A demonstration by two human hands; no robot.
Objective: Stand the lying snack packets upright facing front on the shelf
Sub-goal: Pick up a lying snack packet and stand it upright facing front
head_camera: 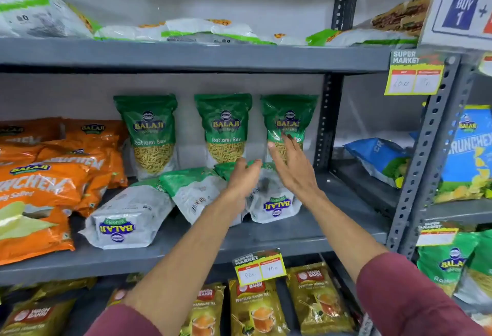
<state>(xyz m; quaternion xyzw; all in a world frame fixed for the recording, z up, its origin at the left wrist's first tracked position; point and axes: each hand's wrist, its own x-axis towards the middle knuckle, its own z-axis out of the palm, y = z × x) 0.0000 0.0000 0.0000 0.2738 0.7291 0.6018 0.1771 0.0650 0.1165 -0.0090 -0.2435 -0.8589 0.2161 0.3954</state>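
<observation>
Three green Ratlami Sev packets stand upright at the back of the middle shelf: left (149, 133), middle (225, 129), right (287, 122). In front of them three more packets lie flat with their white backs up: left (125, 218), middle (197, 192), right (274, 202). My left hand (243, 176) rests on the top end of the right lying packet, fingers curled over its green edge. My right hand (291, 165) is spread open in front of the right standing packet, fingertips at its face.
Orange Crunchex packets (40, 189) pile up at the shelf's left. A grey upright post (327, 122) bounds the bay on the right, with blue packets (380, 160) beyond. White-green packets (207, 30) lie on the shelf above. Tea packets (255, 306) fill the shelf below.
</observation>
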